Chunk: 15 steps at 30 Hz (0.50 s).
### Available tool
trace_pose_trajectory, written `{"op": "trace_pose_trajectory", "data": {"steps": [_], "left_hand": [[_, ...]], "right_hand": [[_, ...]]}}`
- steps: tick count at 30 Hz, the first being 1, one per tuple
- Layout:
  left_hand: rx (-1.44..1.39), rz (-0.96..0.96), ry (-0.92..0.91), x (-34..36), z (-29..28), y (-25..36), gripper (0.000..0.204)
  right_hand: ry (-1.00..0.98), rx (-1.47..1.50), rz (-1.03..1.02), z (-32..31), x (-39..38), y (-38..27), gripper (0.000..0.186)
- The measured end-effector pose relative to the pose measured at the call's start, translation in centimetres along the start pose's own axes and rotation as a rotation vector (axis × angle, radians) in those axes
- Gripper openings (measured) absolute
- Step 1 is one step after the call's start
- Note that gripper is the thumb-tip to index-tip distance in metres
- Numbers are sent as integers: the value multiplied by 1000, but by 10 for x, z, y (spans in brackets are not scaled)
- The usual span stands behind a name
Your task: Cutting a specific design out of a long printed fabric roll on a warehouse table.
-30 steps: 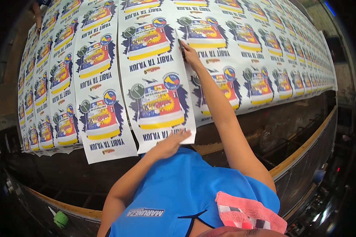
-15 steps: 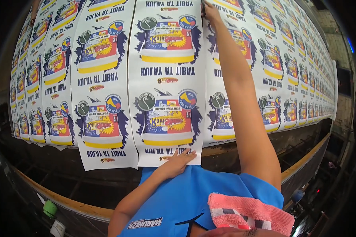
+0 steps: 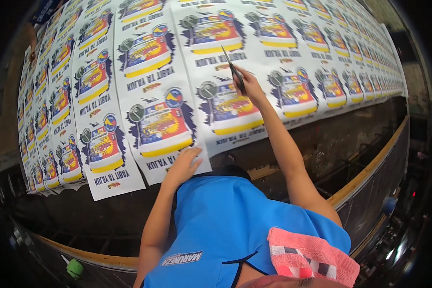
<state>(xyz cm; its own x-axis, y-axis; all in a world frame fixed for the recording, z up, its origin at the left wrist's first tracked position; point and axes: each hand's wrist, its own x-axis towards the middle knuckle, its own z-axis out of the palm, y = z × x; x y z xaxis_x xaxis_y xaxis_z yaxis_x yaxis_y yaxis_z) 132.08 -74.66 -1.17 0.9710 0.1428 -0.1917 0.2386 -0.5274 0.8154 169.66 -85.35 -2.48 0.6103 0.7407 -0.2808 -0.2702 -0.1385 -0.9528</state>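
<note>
My right hand (image 3: 249, 85) grips a pair of dark scissors (image 3: 232, 66) above the printed sheet (image 3: 259, 60), the blades pointing away from me and to the left. My left hand (image 3: 182, 165) lies flat with fingers apart on the near end of a cut printed strip (image 3: 165, 86). This strip carries a repeated picture with blue, red and yellow parts and dark lettering. Its near edge hangs past the table towards my body. Another cut strip (image 3: 117, 185) hangs over the edge just left of it.
Several narrower printed strips lie farther left. At the far left edge a co-worker's hand (image 3: 32, 56) touches the sheeting. Along the near side runs a dark frame with a wooden rail (image 3: 86, 254). A green object (image 3: 75, 269) is fixed below it at the left.
My right hand has come back from the far end of the sheet towards me with the scissors. My left hand has shifted left with the cut strip, whose near end now lies aslant.
</note>
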Motion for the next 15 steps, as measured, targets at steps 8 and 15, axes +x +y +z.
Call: {"op": "trace_pose_trajectory", "data": {"steps": [8, 15], "left_hand": [[63, -29, -3, 46, 75, 99, 30], [347, 193, 2, 92, 158, 143, 44]], "right_hand": [[216, 123, 67, -139, -315, 90, 55], [220, 28, 288, -147, -372, 205, 72]]}}
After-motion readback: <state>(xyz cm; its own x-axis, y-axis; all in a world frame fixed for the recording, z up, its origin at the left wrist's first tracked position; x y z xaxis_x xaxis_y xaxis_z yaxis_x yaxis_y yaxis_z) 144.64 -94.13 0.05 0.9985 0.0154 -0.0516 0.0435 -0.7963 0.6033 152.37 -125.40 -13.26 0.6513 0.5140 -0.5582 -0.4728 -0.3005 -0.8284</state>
